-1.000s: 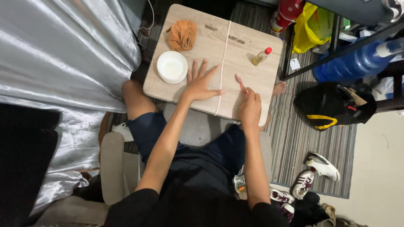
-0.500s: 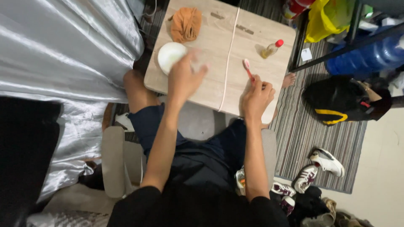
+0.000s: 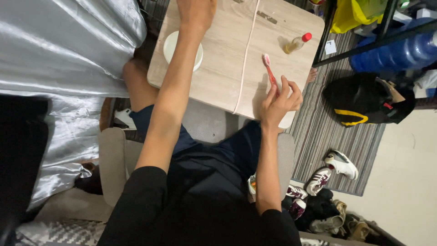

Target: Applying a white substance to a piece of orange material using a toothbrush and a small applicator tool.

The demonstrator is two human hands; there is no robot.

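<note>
I sit at a small light wooden folding table (image 3: 223, 68). My right hand (image 3: 278, 101) grips a pink toothbrush (image 3: 269, 72) by its handle, bristle end pointing away from me, just above the table's right half. My left hand (image 3: 196, 12) stretches to the table's far side at the top edge of the view; its fingers are cut off, so what it touches is hidden. A white bowl (image 3: 172, 45) lies under my left forearm. A small bottle with a red cap (image 3: 297, 43) lies on the far right of the table.
Silver fabric (image 3: 63, 59) hangs on the left. A black bag (image 3: 364, 102) lies on the striped rug (image 3: 327, 132) to the right, with a blue water jug (image 3: 400, 52) behind a dark rack. Several shoes (image 3: 327, 182) are scattered near my seat.
My left hand has lifted off the table's middle and reached over the bowl to the far side. My right hand has raised the toothbrush. The view has tilted, so the orange cloth is out of frame.
</note>
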